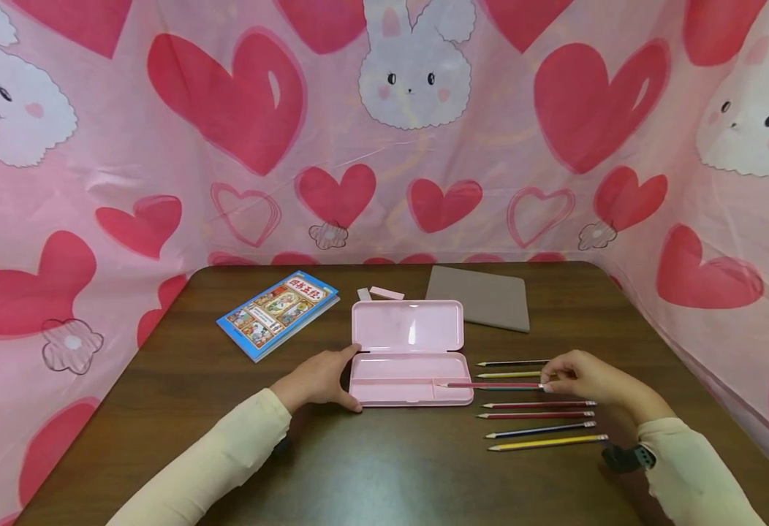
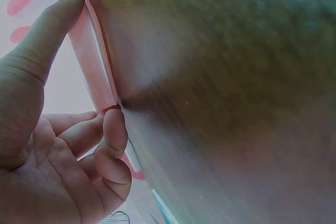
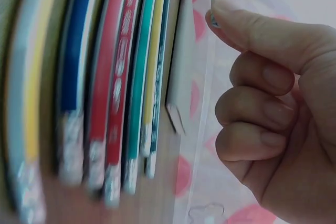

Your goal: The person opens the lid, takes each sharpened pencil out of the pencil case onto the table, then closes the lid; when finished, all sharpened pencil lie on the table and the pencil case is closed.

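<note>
A pink pencil case (image 1: 384, 402) lies with its lid (image 1: 407, 325) raised; dividers split its base into compartments. My left hand (image 1: 319, 378) grips the case's left end, thumb at the front corner and fingers at the back one. In the left wrist view, the thumb lies along the pink wall and the other fingers are bent. My right hand (image 1: 578, 376) pinches a red pencil (image 1: 490, 385) near its back end between thumb and index finger. The pencil's sharpened tip points left, over the front right part of the case. The right hand's other fingers are curled into the palm.
Several pencils lie in a column right of the case, among them a blue pencil (image 1: 540, 430) and a yellow pencil (image 1: 549, 443). Behind the case are a flat grey rectangular object (image 1: 490, 299) and a small pink bar (image 1: 387, 293). A blue-edged book (image 1: 278, 314) lies back left.
</note>
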{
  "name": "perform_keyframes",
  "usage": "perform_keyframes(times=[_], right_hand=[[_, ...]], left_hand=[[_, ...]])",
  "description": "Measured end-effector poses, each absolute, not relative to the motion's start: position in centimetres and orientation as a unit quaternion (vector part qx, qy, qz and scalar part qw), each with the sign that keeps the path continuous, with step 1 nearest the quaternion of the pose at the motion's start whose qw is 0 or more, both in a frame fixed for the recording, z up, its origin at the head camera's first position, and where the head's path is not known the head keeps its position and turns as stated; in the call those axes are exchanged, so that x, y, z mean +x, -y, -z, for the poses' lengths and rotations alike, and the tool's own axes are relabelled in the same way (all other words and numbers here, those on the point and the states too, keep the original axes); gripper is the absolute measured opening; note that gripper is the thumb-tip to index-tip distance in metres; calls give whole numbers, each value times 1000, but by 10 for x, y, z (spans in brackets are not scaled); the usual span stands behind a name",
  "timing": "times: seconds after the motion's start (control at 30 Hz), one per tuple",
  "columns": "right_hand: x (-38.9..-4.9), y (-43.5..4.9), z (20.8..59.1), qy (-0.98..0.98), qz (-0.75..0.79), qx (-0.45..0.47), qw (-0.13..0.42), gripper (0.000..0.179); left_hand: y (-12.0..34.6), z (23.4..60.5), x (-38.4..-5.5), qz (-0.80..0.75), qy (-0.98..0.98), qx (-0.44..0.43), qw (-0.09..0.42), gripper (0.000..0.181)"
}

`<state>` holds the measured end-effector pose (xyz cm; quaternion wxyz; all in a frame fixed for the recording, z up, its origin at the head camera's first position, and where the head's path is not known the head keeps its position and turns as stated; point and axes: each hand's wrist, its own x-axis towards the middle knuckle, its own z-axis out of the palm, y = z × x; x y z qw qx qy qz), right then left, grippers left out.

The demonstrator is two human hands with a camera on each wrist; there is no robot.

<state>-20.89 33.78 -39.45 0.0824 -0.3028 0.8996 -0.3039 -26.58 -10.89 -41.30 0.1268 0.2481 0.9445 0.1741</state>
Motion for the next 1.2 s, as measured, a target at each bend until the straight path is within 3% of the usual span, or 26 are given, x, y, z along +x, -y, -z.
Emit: perform_keyframes(times=[0.97,1.2], right_hand=[[-166,-395,417,-794,424,-374,222,10],[-163,-398,422,-800,417,-372,221,8]], left_hand=[[109,413,-265,-173,-944,245,137,104],[110,414,-266,-176,-945,243,134,104]])
